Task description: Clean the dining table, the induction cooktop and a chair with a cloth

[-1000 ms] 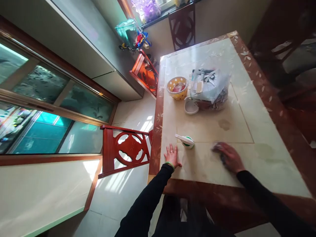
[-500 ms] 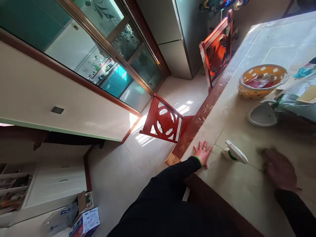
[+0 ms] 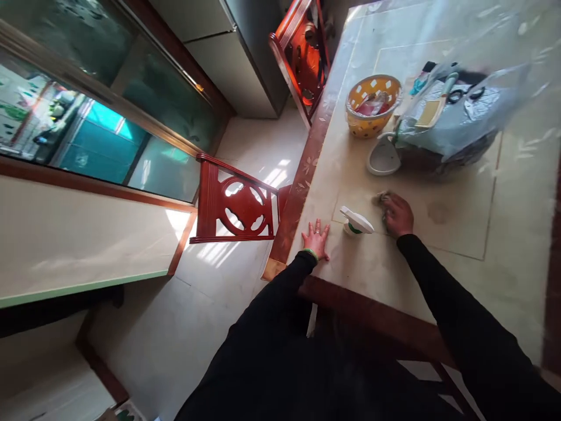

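Note:
My left hand point(image 3: 315, 238) lies flat on the cream stone table top point(image 3: 442, 280) near its near edge, fingers spread, holding nothing, with a green band on the wrist. My right hand point(image 3: 397, 215) presses a small grey cloth point(image 3: 380, 199) against the table, just beyond a white and green spray bottle point(image 3: 356, 221) lying between my hands. Farther along stand a yellow dotted bowl point(image 3: 372, 105), a white shallow dish point(image 3: 384, 156) and a clear plastic bag point(image 3: 447, 117) holding scissors and other items.
A red wooden chair point(image 3: 236, 202) stands at the table's left side, with a second red chair point(image 3: 302, 58) farther along. Beyond them are a tiled floor point(image 3: 144, 327), glass sliding doors point(image 3: 96, 134) and a grey cabinet point(image 3: 228, 52). The table has a brown patterned border point(image 3: 307, 169).
The view has swung and tilted between frames. My right hand has moved across the table to just beside the spray bottle, with the cloth under it. My left hand has stayed in place.

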The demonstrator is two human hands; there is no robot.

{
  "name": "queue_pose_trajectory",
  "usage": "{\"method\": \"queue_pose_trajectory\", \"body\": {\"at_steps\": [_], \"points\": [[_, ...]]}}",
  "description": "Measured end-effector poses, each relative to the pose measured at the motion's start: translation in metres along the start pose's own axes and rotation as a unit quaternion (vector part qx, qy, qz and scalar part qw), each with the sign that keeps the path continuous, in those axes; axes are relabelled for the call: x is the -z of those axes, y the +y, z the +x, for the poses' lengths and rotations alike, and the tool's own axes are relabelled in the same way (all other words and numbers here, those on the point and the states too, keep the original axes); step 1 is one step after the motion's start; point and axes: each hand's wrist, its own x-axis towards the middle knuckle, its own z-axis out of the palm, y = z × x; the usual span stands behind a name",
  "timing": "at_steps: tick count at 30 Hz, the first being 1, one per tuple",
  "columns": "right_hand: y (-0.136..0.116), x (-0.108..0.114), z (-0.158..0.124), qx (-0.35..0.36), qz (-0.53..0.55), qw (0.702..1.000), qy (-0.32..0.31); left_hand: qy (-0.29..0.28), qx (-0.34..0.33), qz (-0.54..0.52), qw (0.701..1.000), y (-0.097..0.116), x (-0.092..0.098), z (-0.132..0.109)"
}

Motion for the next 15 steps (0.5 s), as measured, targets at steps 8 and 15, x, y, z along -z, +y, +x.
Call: {"method": "queue_pose_trajectory", "body": {"at_steps": [8, 15], "points": [[-0.055, 0.086, -0.283, 0.007, 0.055, 0.995, -0.081, 0.161, -0.07, -0.344, 0.922, 0.062, 0.012, 0.007], [0.042, 0.124, -0.294, -0.245, -0.123, 0.898, 0.345, 0.2, -0.048, -0.502, 0.84, 0.088, 0.013, 0.013]]}}
